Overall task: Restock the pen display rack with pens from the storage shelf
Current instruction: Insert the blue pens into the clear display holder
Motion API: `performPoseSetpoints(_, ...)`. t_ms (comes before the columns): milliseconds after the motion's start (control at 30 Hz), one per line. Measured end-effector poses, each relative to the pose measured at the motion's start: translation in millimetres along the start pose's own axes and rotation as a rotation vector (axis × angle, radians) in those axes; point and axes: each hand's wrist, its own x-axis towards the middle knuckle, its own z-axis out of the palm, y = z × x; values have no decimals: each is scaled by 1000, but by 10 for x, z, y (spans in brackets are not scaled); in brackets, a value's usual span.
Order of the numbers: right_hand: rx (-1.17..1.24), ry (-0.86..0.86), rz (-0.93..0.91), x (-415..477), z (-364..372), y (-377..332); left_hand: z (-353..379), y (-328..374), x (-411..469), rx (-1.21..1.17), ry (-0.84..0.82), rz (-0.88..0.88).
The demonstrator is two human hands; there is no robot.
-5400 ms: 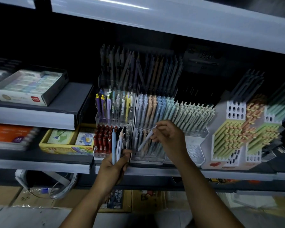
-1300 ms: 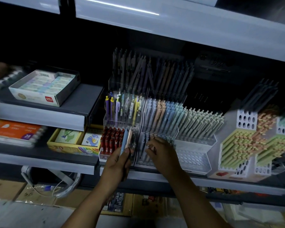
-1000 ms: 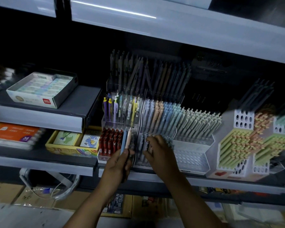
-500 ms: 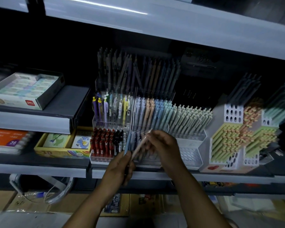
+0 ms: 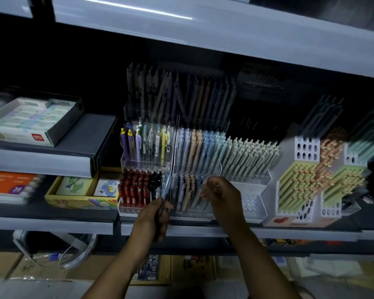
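I see left hand (image 5: 152,220) gripping a blue pen (image 5: 166,187) at rack's (image 5: 190,215) 7 o'clock; right hand's (image 5: 224,198) grip I can't tell.

Clear tiered acrylic pen rack (image 5: 146,164): transparent, glossy, smooth.
Pale blue slim plastic pen (image 5: 166,188): smooth finish.
Pastel plastic pens in rack (image 5: 200,147): matt finish noted.
Red-capped plastic pens (image 5: 134,187): shiny.
White perforated plastic pen holder (image 5: 254,202): matt, moulded holes.
Grey shelf fronts (image 5: 225,33): prob. painted metal, satin sheen noted.
Brown cardboard cartons (image 5: 2,266): dull, paper-rough.
Yellow flat card box (image 5: 73,204): printed, slight gloss.
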Motion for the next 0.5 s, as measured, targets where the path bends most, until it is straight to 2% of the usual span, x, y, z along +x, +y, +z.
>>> performPoseSetpoints(100,-117,-34,-44,6,81,11,-23,-9,8,-37,-14,-17)
performPoseSetpoints(333,-181,-65,-32,58,138,64,-14,-27,-26,131,-56,141)
performPoseSetpoints(500,-372,-137,-40,-57,189,226,52,13,-21,26,-36,60)
